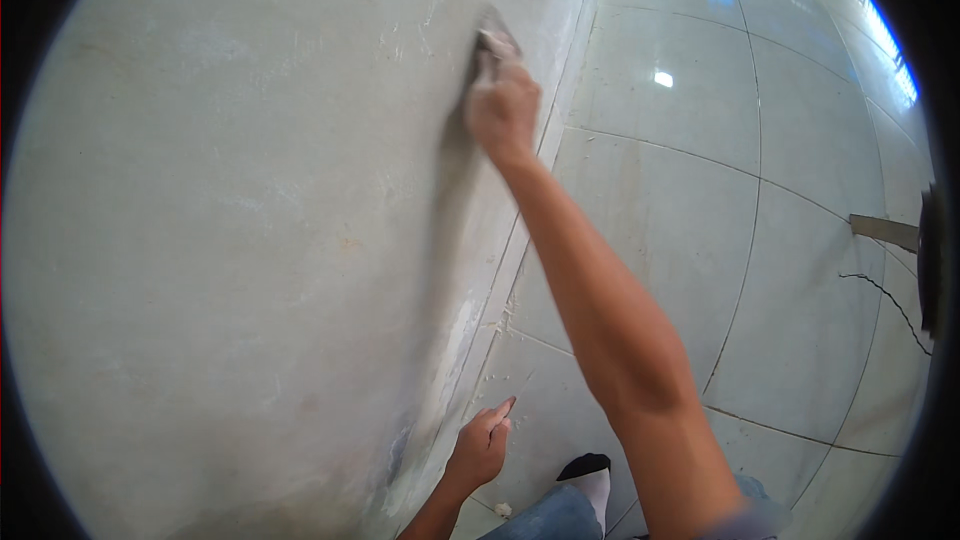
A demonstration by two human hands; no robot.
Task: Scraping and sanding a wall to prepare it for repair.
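Observation:
Up at the grey plastered wall (pixel 250 140), my right hand (pixel 505 110) is closed around a putty knife (pixel 490 25). The blade lies against the wall surface, close to where wall and floor meet, and is slightly blurred. My left hand (pixel 478 452) is low in view, beside the foot of the wall. Its index finger points forward with the thumb pressed near it, and the other fingers are curled. A faint thin line runs out past the fingertip; I cannot make out what the hand holds.
Pale glossy floor tiles (pixel 660 180) spread to the right. Whitish crumbs (pixel 505 315) lie along the wall's base, with a small lump (pixel 502 510) near my socked foot (pixel 590 485). At the right edge are a dark object (pixel 930 260), a flat strip (pixel 882 231) and a thin dark cord (pixel 895 305).

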